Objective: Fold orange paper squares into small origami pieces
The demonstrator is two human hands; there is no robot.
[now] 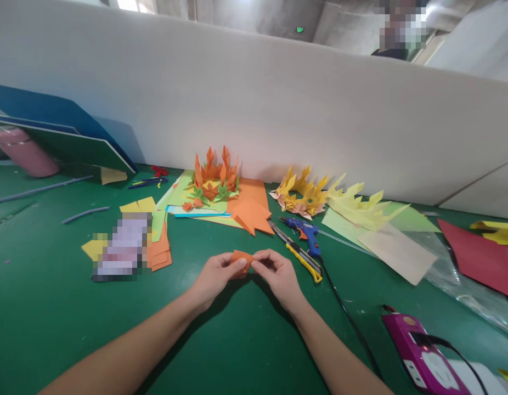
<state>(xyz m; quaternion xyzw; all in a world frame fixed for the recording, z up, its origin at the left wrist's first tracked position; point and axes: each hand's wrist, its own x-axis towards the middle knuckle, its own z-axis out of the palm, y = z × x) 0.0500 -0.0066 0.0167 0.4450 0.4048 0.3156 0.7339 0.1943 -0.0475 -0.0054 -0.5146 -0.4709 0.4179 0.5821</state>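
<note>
A small folded piece of orange paper (241, 258) is pinched between both hands just above the green table (52, 307). My left hand (215, 277) grips its left side with thumb and fingers closed. My right hand (278, 274) pinches its right end. Behind the hands stands an orange paper flower crown (215, 173) on sheets of orange and green paper. A yellow paper crown (301, 192) lies to its right.
A blue glue gun (305, 233) and a yellow utility knife (303, 258) lie right of my hands, with a black cord running to a purple power strip (421, 354). Orange paper stack (159, 252) sits left. Red sheet (480, 258) at right. A white partition (254, 104) backs the table.
</note>
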